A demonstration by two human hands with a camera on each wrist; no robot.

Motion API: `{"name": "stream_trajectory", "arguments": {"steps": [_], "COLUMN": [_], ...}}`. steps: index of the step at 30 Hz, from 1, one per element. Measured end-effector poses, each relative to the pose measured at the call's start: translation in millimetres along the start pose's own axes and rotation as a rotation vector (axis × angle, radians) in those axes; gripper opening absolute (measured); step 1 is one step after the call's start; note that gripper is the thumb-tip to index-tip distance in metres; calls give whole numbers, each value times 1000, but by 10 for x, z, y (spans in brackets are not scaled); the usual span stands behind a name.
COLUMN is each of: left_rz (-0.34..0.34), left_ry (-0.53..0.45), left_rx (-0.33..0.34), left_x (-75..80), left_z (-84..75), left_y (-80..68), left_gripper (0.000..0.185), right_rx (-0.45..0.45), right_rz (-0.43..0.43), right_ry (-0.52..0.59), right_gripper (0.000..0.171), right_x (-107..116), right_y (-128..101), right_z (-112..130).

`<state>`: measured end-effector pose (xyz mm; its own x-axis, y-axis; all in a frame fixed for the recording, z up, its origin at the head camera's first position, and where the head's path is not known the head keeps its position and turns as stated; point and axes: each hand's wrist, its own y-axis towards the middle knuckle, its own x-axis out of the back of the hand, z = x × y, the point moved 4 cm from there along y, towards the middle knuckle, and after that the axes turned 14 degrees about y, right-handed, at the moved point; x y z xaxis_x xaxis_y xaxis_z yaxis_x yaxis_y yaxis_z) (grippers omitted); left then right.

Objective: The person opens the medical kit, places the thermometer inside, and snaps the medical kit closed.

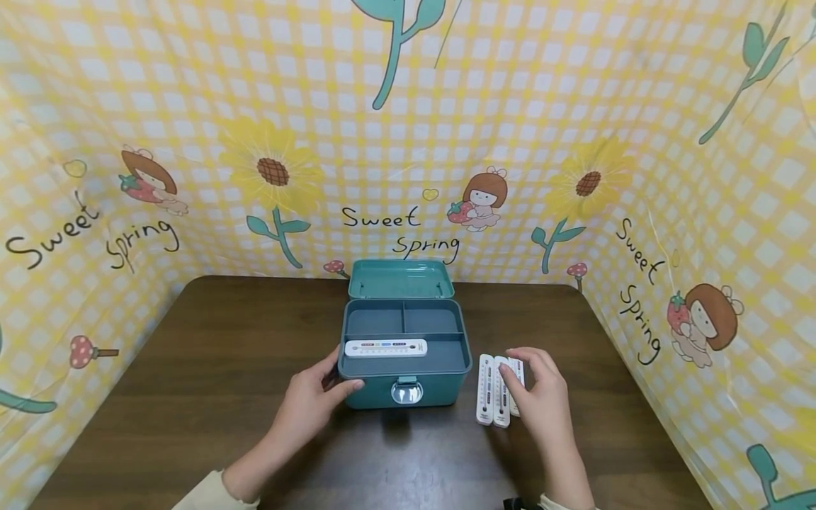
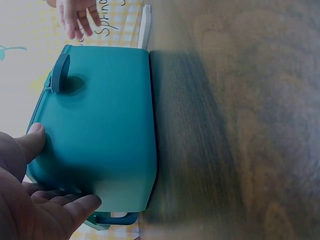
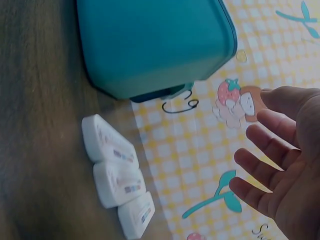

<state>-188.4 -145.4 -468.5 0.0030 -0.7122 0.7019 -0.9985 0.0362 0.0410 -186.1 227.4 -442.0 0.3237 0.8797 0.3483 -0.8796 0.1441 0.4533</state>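
Note:
A teal storage box (image 1: pixel 370 394) stands on the table with its lid (image 1: pixel 401 280) raised at the back. Inside is a dark tray (image 1: pixel 372 319) with three compartments; one white thermometer (image 1: pixel 385 348) lies flat in the long front one. My left hand (image 1: pixel 312 400) holds the box's front left corner, thumb at the front and fingers along the side. To the right of the box, three white thermometers (image 1: pixel 485 389) lie side by side, the rightmost partly hidden. Above them hovers my right hand (image 1: pixel 542 389), fingers apart and holding nothing in the right wrist view.
Dark wooden table (image 1: pixel 223 354) surrounds the box. Yellow checked cloth (image 1: pixel 395 142) with flower prints hangs behind the table and along both sides. A clear latch (image 1: pixel 406 391) sticks out from the box front.

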Motion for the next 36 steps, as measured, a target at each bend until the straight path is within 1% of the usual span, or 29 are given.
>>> {"name": "stream_trajectory", "arguments": {"steps": [5,6,8,13,15,18,24,28,31,36], "left_rz": [-4,-4,-6,-8,-5,-3,-3,13,19,9], "left_ry": [5,5,9,21,24,33,81,81,77,77], "left_rx": [-10,-11,-10,-9,-7,0,7,15,20,14], "left_x": [-2,-1,6,13,12,16,35,26,21,36], "left_z": [-3,-3,-4,-3,-3,1,4,9,15,26], "left_y": [5,5,5,6,3,-4,-2,4,7,16], "left_gripper": [90,90,90,88,88,87,89,90,90,91], "right_rx": [-43,-63,-111,-267,-303,-315,-265,-262,-281,-320], "right_rz": [-14,-12,-4,15,11,-9,-55,-60,-48,19], "right_ry": [-24,-29,-17,33,33,26,-15,-47,-82,-129], "right_gripper": [26,26,26,29,30,31,30,29,30,37], "right_x": [52,57,62,84,98,114,126,142,155,131], "right_y": [-81,-100,-136,-198,-219,-251,-316,-365,-395,-395], "right_z": [-123,-152,-204,-326,-362,-407,-504,-576,-630,-709]}}
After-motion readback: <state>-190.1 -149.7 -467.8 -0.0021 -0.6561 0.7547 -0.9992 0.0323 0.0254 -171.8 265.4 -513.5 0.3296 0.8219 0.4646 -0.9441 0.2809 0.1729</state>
